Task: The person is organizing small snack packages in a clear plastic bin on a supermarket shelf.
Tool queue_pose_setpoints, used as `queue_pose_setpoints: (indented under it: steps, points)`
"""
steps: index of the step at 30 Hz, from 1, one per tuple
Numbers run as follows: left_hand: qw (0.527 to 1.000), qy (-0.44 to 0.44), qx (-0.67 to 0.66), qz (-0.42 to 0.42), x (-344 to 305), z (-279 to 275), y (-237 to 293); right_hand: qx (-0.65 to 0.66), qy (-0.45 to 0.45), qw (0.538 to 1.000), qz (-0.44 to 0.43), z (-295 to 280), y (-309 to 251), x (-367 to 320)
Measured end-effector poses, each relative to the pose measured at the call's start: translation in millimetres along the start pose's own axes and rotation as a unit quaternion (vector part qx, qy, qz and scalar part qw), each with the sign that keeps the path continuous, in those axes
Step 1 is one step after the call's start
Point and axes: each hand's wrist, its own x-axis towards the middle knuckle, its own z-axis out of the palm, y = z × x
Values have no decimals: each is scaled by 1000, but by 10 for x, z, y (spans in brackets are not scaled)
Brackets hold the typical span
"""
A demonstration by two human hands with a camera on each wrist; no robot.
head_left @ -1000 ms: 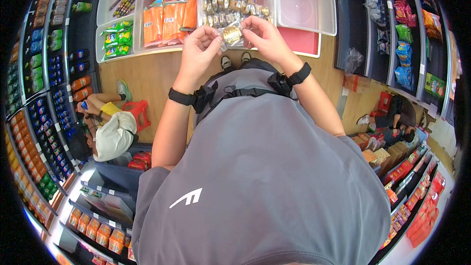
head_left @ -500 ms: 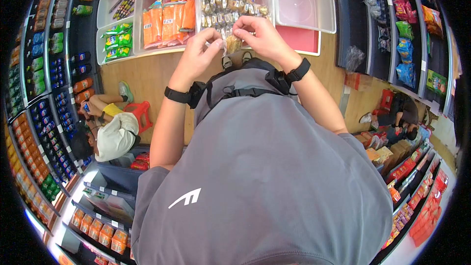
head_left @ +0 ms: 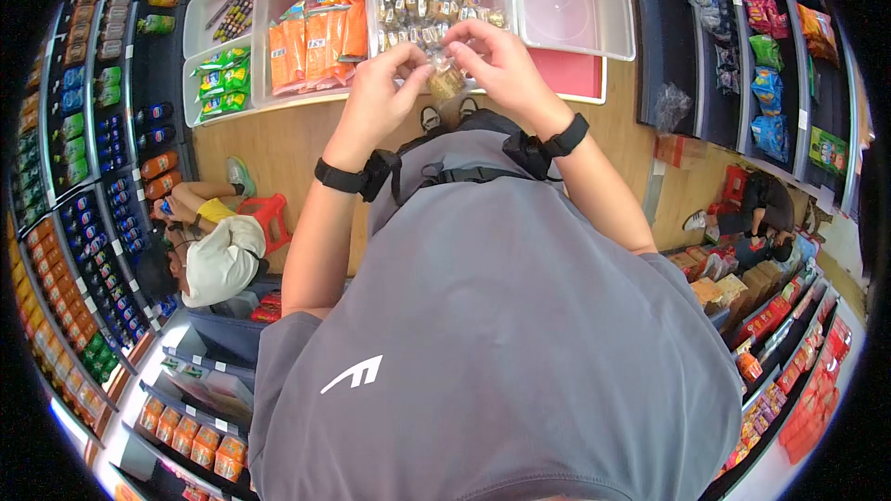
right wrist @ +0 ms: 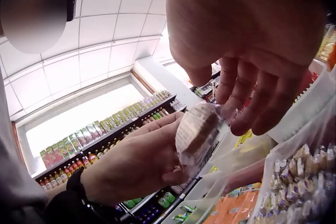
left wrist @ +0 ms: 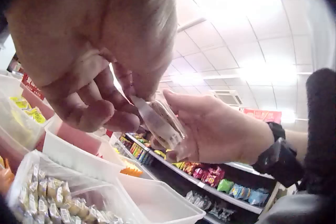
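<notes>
A small clear-wrapped snack with a gold-brown middle (head_left: 448, 85) hangs between the two hands, just over the near edge of the bin. My left hand (head_left: 379, 91) pinches one top corner of its wrapper between thumb and forefinger. Thumb and fingertips of my right hand (head_left: 504, 72) pinch the wrapper's other top corner. In the right wrist view the packet (right wrist: 198, 134) shows its clear film and pale brown filling. Edge-on in the left wrist view, the packet (left wrist: 160, 124) sits between both hands' fingertips. Similar wrapped snacks (head_left: 408, 2) fill the plastic-lined bin (head_left: 510, 9) behind.
To the left are a bin of orange packets (head_left: 320, 44) and one of green packets (head_left: 223, 79). A translucent bin (head_left: 566, 5) stands at right. Stocked shelves (head_left: 756, 65) line both sides. A seated person (head_left: 221, 260) is at left, another (head_left: 766, 213) at right.
The packet, earlier held flatter with its gold print facing up, has tipped and dropped to hang below the fingertips. Both hands have shifted their grip along its top edge.
</notes>
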Motion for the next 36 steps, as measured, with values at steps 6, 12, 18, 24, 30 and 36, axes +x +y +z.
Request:
queue_pose_setpoints:
  steps: [6, 12, 18, 24, 30, 36]
  points:
    - [969, 77, -221, -83, -27, 67, 14, -35, -55, 997, 29, -120, 121, -78]
    - [969, 97, -218, -66, -12, 103, -74, 81, -56, 995, 30, -50, 209, -53]
    - [970, 37, -228, -75, -44, 49, -68, 111, -63, 992, 19, -154, 58, -45]
    - [973, 27, -222, -48, -33, 9, -56, 116, -70, 991, -2, -181, 86, -28]
    - [973, 29, -226, -46, -15, 31, -53, 111, -66, 992, 3, -194, 94, -2]
    - [968, 0, -237, -81, -45, 39, -61, 60, 28, 998, 20, -187, 164, -37]
